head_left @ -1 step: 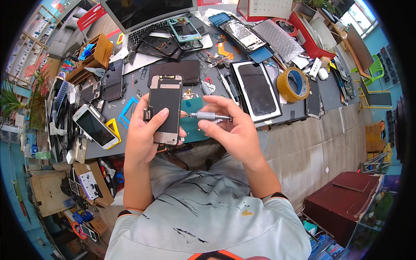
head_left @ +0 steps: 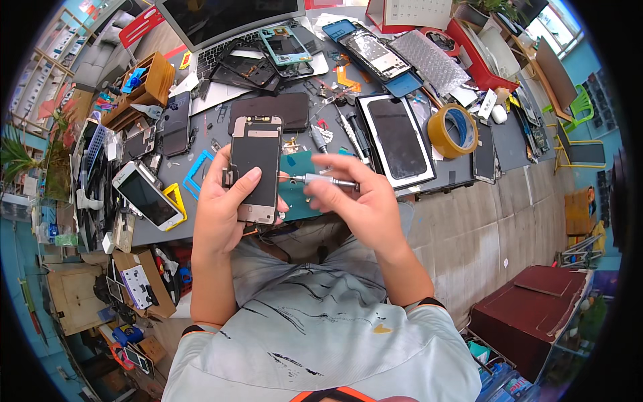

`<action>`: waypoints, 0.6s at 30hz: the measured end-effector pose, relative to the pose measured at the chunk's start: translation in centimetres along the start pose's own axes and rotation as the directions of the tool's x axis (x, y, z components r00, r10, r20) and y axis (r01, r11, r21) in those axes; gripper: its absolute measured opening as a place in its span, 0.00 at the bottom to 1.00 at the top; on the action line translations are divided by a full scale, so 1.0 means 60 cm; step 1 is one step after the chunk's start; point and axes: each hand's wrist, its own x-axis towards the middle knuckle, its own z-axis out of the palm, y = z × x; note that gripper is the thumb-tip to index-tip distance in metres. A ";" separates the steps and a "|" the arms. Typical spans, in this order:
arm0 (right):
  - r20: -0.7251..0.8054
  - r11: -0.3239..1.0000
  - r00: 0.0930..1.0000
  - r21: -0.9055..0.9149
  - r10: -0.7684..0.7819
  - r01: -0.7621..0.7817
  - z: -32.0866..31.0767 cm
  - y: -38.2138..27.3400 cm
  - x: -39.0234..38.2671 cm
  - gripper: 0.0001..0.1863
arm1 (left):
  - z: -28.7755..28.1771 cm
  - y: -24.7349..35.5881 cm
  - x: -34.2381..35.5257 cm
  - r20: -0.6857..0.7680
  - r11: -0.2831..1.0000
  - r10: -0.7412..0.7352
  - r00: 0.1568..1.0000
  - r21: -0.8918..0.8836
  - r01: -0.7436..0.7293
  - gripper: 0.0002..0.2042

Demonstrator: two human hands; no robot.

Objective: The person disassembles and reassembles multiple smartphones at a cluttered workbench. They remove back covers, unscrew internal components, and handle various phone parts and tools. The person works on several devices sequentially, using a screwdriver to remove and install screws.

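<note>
A phone screen panel (head_left: 260,151), dark-backed with metal strips at its top and bottom, is held upright in my left hand (head_left: 224,208). My left thumb presses on its dark face, and the other fingers go behind it. From the right, my right hand (head_left: 368,201) holds a slim silver screwdriver (head_left: 323,179) level, with the thumb and fingers curved round the handle. Its tip points at the panel's right edge; whether it touches cannot be made out. Below both hands lies a teal work mat (head_left: 298,201), partly covered by them.
Behind the panel lies a dark phone (head_left: 291,110). To the right are a boxed phone (head_left: 400,137) and a roll of yellow tape (head_left: 453,130). A white phone (head_left: 149,194) sits on the left. An open laptop (head_left: 228,20) with phone frames on it stands at the back.
The fingers and thumb of my right hand have shifted slightly around the screwdriver's handle, with the thumb a little blurred. My left hand and the screen panel stay put.
</note>
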 end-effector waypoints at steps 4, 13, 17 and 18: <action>-0.026 0.997 0.998 0.048 -0.063 0.065 0.004 0.007 0.008 0.23 | -0.001 -0.001 0.008 -0.002 1.000 0.010 1.000 0.006 -0.010 0.21; -0.032 0.999 0.998 0.009 -0.046 0.046 -0.004 0.016 0.012 0.23 | -0.004 -0.007 0.012 0.020 1.000 0.000 1.000 -0.010 0.000 0.21; -0.054 0.999 0.998 0.003 -0.043 0.044 0.003 0.015 0.013 0.20 | -0.002 -0.007 0.007 -0.003 1.000 0.004 1.000 -0.009 -0.004 0.22; -0.086 0.993 0.990 -0.006 -0.116 0.116 0.011 0.018 0.012 0.20 | -0.003 -0.007 0.007 -0.008 1.000 0.006 1.000 -0.006 -0.006 0.22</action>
